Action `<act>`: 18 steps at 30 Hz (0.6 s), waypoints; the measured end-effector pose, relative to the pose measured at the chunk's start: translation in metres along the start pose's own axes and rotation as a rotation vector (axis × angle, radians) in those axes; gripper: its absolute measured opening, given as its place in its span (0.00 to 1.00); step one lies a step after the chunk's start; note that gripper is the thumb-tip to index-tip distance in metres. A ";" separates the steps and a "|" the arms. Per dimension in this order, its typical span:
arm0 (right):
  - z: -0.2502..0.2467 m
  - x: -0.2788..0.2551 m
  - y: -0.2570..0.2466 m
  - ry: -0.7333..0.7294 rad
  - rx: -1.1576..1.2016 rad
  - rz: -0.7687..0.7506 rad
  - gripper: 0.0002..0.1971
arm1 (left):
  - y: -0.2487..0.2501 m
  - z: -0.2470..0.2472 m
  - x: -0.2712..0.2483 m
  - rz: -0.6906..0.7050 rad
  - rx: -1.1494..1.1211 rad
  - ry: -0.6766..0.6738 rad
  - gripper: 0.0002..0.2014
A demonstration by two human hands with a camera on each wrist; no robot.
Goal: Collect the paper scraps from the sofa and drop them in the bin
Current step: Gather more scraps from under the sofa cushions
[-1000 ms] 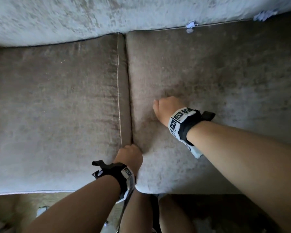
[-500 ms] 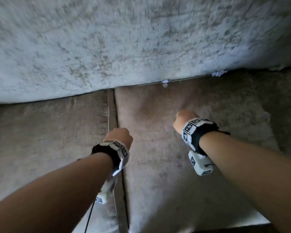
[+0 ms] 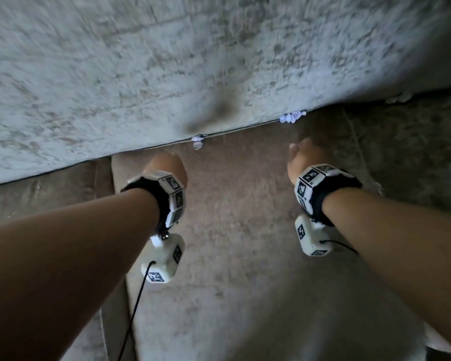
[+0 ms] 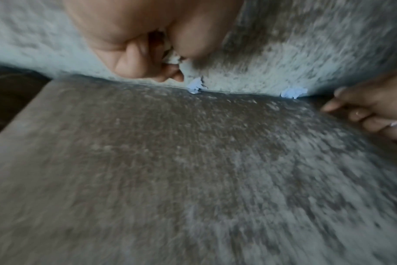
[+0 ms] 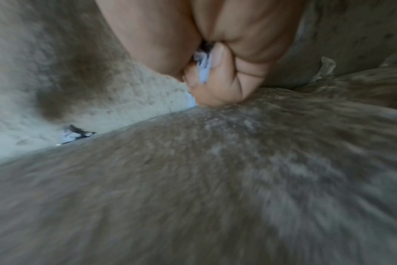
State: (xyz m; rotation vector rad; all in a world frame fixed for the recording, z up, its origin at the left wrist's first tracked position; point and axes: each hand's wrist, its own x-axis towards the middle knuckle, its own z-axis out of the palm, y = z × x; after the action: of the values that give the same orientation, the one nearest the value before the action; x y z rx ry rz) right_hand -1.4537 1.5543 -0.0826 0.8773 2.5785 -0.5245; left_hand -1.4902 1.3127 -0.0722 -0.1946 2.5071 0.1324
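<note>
Reaching: left hand [image 3: 167, 165] and right hand [image 3: 303, 157], both clenched on paper bits, near crease scraps [image 3: 198, 141] [image 3: 290, 117] just ahead; left nearer.

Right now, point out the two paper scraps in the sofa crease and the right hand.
left scrap [image 3: 198, 140], head view, its middle.
right scrap [image 3: 290, 117], head view, its middle.
right hand [image 3: 306, 157], head view, back of hand.
</note>
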 end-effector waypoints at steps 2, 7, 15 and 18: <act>-0.005 0.019 0.003 0.046 0.077 0.047 0.30 | 0.020 -0.008 0.008 -0.081 -0.134 0.053 0.19; -0.008 0.072 -0.003 -0.001 0.167 0.101 0.40 | 0.060 0.002 0.046 -0.189 -0.250 0.144 0.24; 0.022 0.118 -0.020 -0.017 0.048 0.099 0.35 | 0.106 0.045 0.091 -0.475 -0.191 0.208 0.22; 0.025 0.126 -0.019 -0.046 -0.030 0.089 0.35 | 0.106 0.049 0.094 -0.505 -0.184 0.223 0.22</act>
State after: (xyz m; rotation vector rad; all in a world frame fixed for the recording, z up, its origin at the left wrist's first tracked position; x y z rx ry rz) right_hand -1.5534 1.5926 -0.1567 0.9537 2.4865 -0.4733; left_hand -1.5549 1.4133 -0.1617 -0.9525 2.5741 0.1384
